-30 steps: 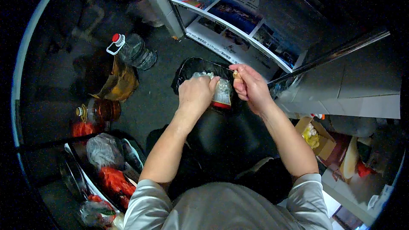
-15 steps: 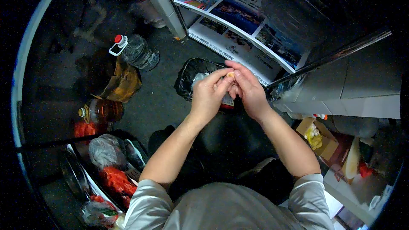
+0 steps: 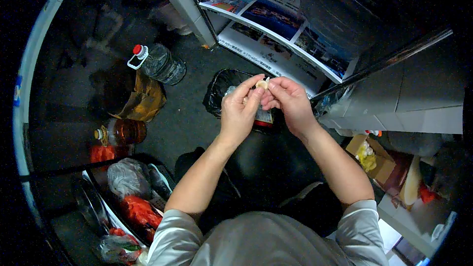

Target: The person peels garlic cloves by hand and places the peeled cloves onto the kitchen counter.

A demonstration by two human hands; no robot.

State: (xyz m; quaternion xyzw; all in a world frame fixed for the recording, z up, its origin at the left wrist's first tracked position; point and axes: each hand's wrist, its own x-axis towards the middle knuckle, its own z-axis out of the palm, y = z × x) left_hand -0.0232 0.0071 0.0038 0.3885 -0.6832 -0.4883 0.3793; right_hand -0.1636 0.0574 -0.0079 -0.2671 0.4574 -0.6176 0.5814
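Note:
A small pale piece (image 3: 262, 84), perhaps a garlic clove, is pinched between my two hands above the bin. My left hand (image 3: 239, 111) is closed on its left side, thumb and forefinger pressed against it. From the right, my right hand (image 3: 290, 102) grips its edge with thumb and fingertips. Below them stands a bin lined with a black bag (image 3: 213, 93), with clear plastic inside it. A packet with a red end (image 3: 263, 119) shows partly under my hands; the rest of it is hidden.
At the left are a clear bottle with a red cap (image 3: 166, 65), a brown paper bag (image 3: 145, 99) and an amber bottle (image 3: 129, 131). Red and clear bags (image 3: 140, 212) lie lower left. A cardboard box (image 3: 382, 163) is at the right; a printed shelf (image 3: 276, 17) stands ahead.
My left hand has moved from over the bin to meet my right hand. Both hands now hold the small pale piece, which shows more clearly between the fingertips.

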